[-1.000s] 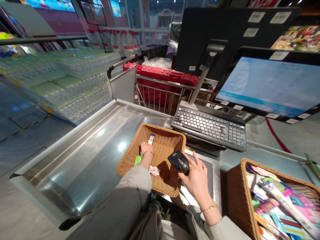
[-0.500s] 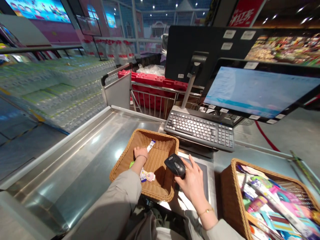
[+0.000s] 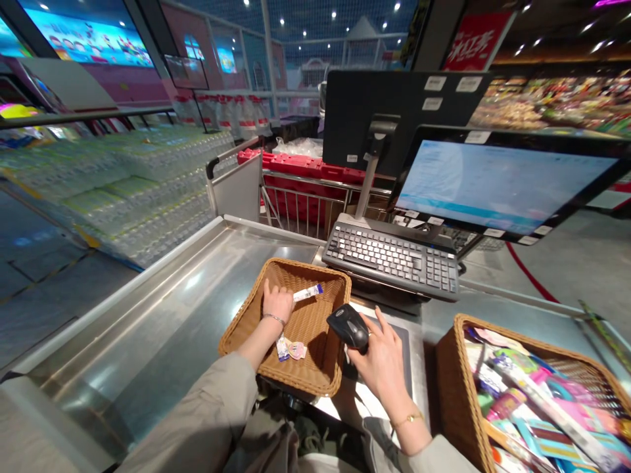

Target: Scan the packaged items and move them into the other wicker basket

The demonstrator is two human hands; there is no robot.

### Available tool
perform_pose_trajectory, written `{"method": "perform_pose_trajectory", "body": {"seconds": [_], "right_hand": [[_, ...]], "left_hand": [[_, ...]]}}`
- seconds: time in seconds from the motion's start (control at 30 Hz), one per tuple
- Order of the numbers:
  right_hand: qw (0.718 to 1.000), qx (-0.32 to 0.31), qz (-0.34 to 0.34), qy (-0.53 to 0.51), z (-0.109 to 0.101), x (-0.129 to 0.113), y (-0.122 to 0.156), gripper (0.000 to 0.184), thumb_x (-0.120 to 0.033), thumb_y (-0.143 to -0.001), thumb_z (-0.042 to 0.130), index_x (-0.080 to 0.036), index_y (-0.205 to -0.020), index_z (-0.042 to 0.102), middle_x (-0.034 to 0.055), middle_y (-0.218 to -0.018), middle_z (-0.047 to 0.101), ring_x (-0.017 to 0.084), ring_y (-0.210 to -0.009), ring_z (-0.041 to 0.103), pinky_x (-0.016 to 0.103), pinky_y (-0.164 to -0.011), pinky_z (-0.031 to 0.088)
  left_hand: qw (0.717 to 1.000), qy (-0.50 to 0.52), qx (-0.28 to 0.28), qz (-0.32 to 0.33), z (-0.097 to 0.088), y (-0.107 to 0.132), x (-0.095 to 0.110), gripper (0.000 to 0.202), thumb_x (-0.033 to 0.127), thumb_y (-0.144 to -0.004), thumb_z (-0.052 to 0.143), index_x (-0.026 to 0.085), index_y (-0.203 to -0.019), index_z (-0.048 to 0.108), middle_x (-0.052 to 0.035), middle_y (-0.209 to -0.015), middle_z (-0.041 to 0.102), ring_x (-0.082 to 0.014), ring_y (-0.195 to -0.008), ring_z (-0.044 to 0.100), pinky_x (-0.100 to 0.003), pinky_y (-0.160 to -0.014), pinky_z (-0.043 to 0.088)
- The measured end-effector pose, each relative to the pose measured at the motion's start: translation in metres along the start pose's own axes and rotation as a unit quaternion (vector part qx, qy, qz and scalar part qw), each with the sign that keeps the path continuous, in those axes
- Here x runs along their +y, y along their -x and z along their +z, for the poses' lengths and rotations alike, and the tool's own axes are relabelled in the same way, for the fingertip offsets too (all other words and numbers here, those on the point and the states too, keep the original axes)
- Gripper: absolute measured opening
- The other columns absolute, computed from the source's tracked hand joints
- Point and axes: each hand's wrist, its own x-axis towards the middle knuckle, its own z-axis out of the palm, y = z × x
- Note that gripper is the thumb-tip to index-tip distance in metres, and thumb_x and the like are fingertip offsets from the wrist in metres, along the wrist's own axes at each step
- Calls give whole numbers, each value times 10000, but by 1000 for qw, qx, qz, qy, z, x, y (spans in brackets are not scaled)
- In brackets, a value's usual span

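My left hand is down inside a wicker basket on the steel counter, with its fingers closed on a small white and blue packet that sticks out to the right. A second little packet lies on the basket floor by my wrist. My right hand grips a black handheld barcode scanner just right of that basket, nose towards it.
A second wicker basket at the right is full of several colourful packets. Behind stand a keyboard, a touchscreen and the back of another monitor. A steel counter runs left; red shopping trolleys stand beyond.
My left hand has lifted the white and blue packet and turned it to the right inside the basket. The green packet is out of sight. The scanner hand has hardly moved.
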Motion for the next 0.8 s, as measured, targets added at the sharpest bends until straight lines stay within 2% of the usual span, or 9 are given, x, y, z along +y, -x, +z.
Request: {"method": "perform_pose_trajectory", "body": {"seconds": [0.13,0.27,0.4,0.57,0.8], "right_hand": [[1000,14,1,-4,-4,2,2,314,-240,-763,564,-223,-1048,695,23,-1325,603,315,-1421,289,477,-1056,315],[999,31,10,5,-9,3,4,344,-219,-767,560,-237,-1089,680,17,-1310,613,305,-1416,299,463,-1046,319],[998,63,16,20,-11,6,7,291,-238,-774,570,-232,-1038,691,23,-1305,617,311,-1408,308,471,-1046,302],[993,105,14,44,-10,15,14,231,-281,-765,594,-210,-961,695,34,-1297,622,323,-1400,312,496,-1057,280],[986,150,32,73,-16,23,25,169,-279,-745,611,-202,-876,686,49,-1270,639,311,-1389,328,509,-1092,231]], "left_hand": [[997,25,57,46,-16,13,3,237,302,-885,511,258,-1013,707,-77,-937,714,-276,-972,600,-598,-1164,54],[975,78,175,115,-23,21,9,235,281,-862,580,271,-1071,687,-45,-883,716,-252,-935,620,-659,-1149,57],[953,112,250,133,-31,23,21,222,274,-853,619,301,-1063,685,-32,-1000,741,-262,-1034,623,-699,-1131,0],[940,114,283,155,-42,19,39,165,270,-859,624,313,-1001,695,-16,-1294,642,-299,-1260,518,-707,-1110,-103],[932,113,289,190,-52,16,64,166,284,-855,629,295,-1004,700,-18,-1338,608,-308,-1342,443,-692,-1109,-140]]}}
